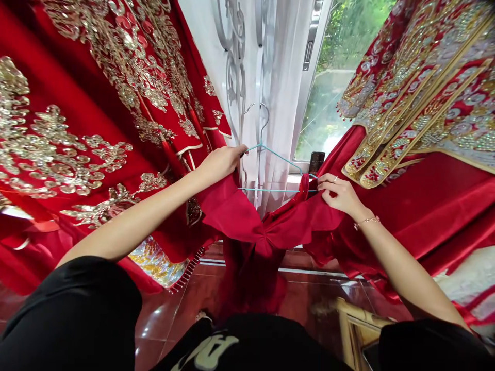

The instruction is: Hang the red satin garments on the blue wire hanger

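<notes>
My left hand [220,162] is closed on the left tip of the hanger [270,189]. My right hand [340,193] pinches the red cloth [251,226] at the hanger's right corner, and the rest sags below the hanger. I judge the slick cloth could slide off that corner if the pinch loosens. Embroidered robes [77,103] crowd both sides of the hanger, and the curtain [278,103] just behind could snag its hook. The only open room is toward me.
</notes>
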